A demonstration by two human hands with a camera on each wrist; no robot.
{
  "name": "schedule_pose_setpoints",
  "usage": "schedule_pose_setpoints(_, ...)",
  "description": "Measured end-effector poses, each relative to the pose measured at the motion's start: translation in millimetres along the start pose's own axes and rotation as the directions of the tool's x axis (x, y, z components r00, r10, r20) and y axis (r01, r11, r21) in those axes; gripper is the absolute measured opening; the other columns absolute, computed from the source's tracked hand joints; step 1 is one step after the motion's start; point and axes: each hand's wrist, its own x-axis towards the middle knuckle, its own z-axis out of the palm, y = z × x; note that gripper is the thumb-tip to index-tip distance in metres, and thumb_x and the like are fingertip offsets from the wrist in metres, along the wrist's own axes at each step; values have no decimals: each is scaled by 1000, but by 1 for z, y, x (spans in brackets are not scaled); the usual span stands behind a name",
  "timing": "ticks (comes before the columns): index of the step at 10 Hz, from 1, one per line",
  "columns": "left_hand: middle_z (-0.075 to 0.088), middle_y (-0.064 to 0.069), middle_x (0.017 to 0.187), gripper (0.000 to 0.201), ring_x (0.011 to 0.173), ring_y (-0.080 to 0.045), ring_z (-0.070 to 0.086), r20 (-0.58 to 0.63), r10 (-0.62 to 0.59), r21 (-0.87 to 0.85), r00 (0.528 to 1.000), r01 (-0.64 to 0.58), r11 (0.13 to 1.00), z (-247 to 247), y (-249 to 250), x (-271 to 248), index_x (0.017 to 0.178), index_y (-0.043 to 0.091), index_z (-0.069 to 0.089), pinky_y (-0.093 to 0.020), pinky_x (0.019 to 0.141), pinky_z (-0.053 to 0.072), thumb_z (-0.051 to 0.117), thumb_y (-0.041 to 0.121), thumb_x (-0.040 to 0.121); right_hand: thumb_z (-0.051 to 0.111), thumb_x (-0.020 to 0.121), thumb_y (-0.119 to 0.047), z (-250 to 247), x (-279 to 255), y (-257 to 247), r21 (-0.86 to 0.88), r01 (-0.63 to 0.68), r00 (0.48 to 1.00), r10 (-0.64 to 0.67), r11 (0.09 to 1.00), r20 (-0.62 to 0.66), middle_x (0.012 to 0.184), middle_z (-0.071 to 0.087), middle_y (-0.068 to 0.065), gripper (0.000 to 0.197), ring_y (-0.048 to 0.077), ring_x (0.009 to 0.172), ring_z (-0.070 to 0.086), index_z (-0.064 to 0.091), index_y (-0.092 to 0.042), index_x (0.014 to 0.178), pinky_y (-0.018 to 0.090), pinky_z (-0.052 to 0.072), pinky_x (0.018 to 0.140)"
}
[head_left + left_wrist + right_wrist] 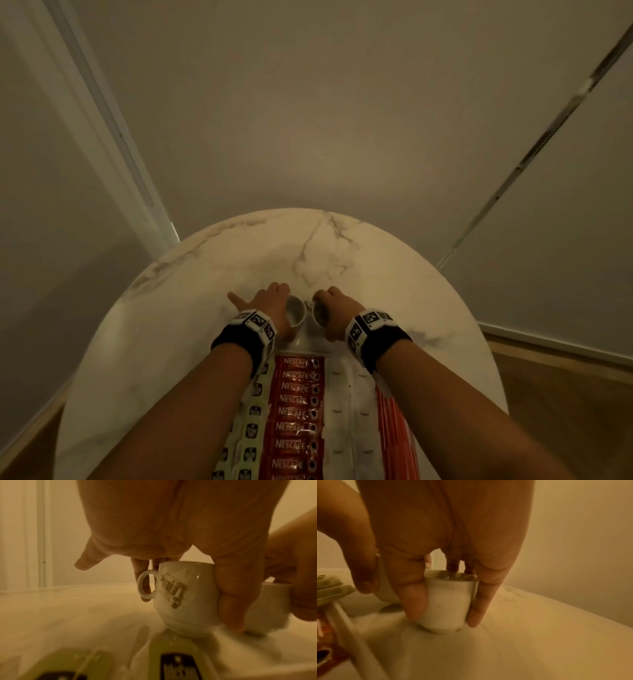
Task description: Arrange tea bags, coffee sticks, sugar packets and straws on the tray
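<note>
On the white tray (302,345) lie rows of green tea bags (251,421), red Nescafe coffee sticks (296,411), white sugar packets (349,411) and red straws (394,421). Past the tray's far end my left hand (274,301) grips a small white cup with a handle (185,597), thumb (236,601) on its side, little finger spread out. My right hand (329,305) grips a second small white cup (448,604) between thumb (412,599) and fingers (481,601), its base on the table. The two cups stand side by side, nearly touching.
The round marble table (342,246) has bare surface beyond and to both sides of the cups. Walls close in behind, with a white door frame (102,120) at the left. Wooden floor (565,394) shows at the right. My forearms cover parts of the tray.
</note>
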Motion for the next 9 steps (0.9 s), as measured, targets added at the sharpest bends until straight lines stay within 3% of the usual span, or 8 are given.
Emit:
schedule_pose_setpoints(2, 39, 3, 126, 72, 126, -26, 39, -12, 28, 57, 1000, -27, 998, 10, 4, -1, 125, 28, 33, -80, 98, 0, 72, 45, 67, 80, 69, -15, 6, -2, -1, -14, 5, 1000, -5, 1000, -8, 129, 43, 5, 81, 30, 113, 54, 37, -23, 137, 38, 50, 93)
schedule_pose_setpoints(7, 36, 3, 137, 78, 131, -24, 34, -46, -3, 31, 999, 4, 1000, 13, 2, 0, 134, 29, 27, -77, 102, 0, 70, 46, 71, 77, 74, -15, 14, -5, 2, -23, -35, 999, 34, 999, -33, 132, 40, 7, 78, 32, 117, 48, 34, -23, 138, 40, 48, 95)
schedule_pose_setpoints(8, 30, 1, 144, 87, 137, -23, 26, -71, 9, 2, 997, -9, 1000, 13, -1, 0, 139, 28, 22, -76, 103, -1, 72, 44, 69, 79, 73, -17, 18, -5, 4, -8, -33, 999, 33, 999, -39, 139, 36, 7, 90, 32, 125, 43, 26, -25, 146, 42, 46, 100)
schedule_pose_setpoints(9, -1, 1, 159, 121, 147, -22, -4, -37, -17, -44, 999, 16, 999, 8, -3, -8, 150, 29, -5, -72, 106, -3, 78, 51, 65, 85, 66, -23, 15, -10, 9, 51, -55, 997, 58, 997, -49, 151, 24, 8, 118, 33, 135, 31, 5, -30, 152, 47, 40, 106)
